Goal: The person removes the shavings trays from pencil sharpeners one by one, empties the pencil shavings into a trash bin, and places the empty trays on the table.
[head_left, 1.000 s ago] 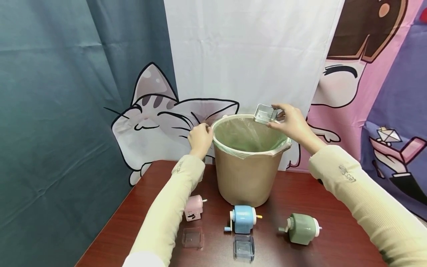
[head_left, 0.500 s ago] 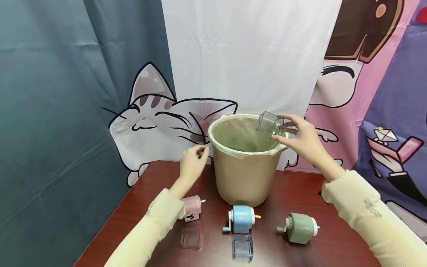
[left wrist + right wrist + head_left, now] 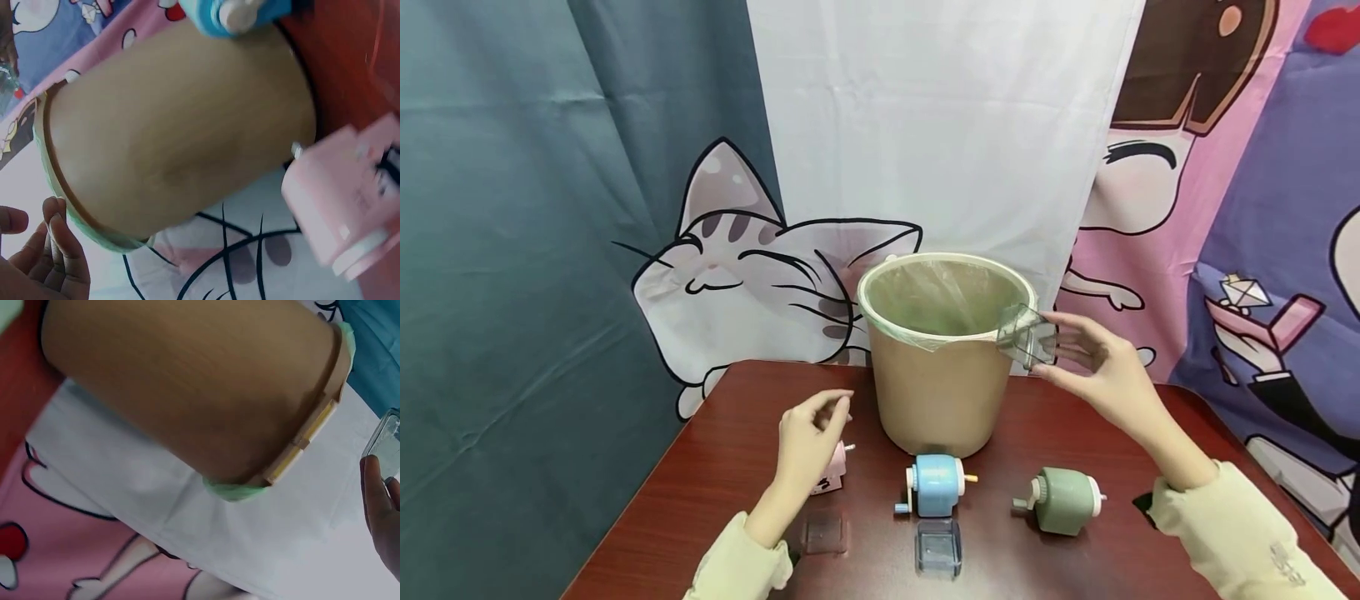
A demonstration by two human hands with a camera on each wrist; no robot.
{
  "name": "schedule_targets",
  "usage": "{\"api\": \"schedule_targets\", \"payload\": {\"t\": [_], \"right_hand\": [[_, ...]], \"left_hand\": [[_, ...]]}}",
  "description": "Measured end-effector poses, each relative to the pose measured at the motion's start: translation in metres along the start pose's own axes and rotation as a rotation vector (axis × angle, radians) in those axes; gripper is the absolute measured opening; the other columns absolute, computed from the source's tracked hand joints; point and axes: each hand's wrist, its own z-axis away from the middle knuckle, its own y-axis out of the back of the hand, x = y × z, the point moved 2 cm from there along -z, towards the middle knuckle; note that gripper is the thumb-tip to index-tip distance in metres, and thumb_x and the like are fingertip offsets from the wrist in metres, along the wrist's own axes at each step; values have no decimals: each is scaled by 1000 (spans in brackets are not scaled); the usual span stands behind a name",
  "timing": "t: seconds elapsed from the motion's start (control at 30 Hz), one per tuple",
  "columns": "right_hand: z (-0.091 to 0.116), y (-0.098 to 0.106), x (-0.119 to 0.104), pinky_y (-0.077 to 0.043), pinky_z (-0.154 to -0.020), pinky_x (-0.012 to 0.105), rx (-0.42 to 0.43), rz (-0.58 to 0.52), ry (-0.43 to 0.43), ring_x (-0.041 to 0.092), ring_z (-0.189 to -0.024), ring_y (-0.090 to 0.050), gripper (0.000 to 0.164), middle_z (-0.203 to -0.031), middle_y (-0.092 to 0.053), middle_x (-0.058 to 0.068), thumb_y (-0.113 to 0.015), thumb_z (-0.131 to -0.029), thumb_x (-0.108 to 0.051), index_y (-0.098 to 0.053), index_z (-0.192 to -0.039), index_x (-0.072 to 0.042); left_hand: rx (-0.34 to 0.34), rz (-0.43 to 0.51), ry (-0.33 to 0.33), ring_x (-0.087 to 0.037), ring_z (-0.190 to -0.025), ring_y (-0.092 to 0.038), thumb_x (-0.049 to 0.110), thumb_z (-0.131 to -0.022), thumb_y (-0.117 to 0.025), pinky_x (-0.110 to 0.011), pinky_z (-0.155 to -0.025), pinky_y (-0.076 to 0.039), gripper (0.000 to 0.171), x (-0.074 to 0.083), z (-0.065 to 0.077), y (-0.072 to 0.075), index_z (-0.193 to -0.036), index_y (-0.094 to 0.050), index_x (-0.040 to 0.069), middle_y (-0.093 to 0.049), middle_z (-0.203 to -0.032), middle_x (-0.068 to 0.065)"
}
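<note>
My right hand [image 3: 1108, 379] pinches a clear plastic shavings drawer [image 3: 1027, 337] between thumb and fingers, tilted, in front of the bin's right rim. In the right wrist view the drawer [image 3: 386, 449] shows at the right edge. My left hand [image 3: 808, 437] hovers above the table with loosely bent fingers and nothing between them. It partly covers a pink crank pencil sharpener [image 3: 832, 475]. A blue pencil sharpener [image 3: 936, 486] stands in the middle, a green one [image 3: 1064, 502] to the right. Two more clear drawers lie nearer me, a pinkish one [image 3: 825, 533] and a bluish one [image 3: 938, 550].
A tan waste bin [image 3: 936, 400] lined with a greenish bag stands behind the sharpeners on the dark red table [image 3: 700, 500]. Printed cloth curtains [image 3: 955, 125] hang directly behind the table.
My left hand has left the bin's rim and come down toward the pink sharpener. My right hand has lowered the clear drawer from above the bin's opening to its right rim, turning it.
</note>
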Motion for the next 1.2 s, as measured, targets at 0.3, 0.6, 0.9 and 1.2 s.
{"api": "schedule_targets", "payload": {"t": [0.3,0.6,0.9,1.2], "right_hand": [[58,-11,20,-53,-74,17,-66,8,-17,-3,-91,-65,60,-112,-61,-19,-77,-70,7,-55,-125,-2],[109,-30,45,-48,-73,7,-159,136,143,-1,-84,-66,62,-107,-66,1,-84,-60,1,-57,-116,0],[143,-35,70,-38,-65,3,-225,349,113,-4,-80,-52,64,-101,-55,0,-87,-54,-12,-55,-109,-9],[163,-44,91,-47,-68,18,-397,390,172,4,-82,-56,58,-92,-59,3,-85,-60,-33,-58,-102,-3]], "left_hand": [[-3,25,51,0,-49,-52,9,-88,-63,-16,-48,-42,11,-9,27,2,-92,-73,12,-66,-67,3],[-82,28,176,2,-50,-50,10,-88,-63,-17,-44,-40,11,-20,42,5,-92,-72,13,-66,-68,-2],[-49,-104,131,1,-61,-55,9,-83,-67,-22,-56,-45,11,-28,51,5,-91,-74,10,-72,-82,-1],[-57,-127,146,6,-50,-36,5,-79,-67,-18,-47,-35,11,-29,56,8,-86,-73,11,-53,-55,8]]}}
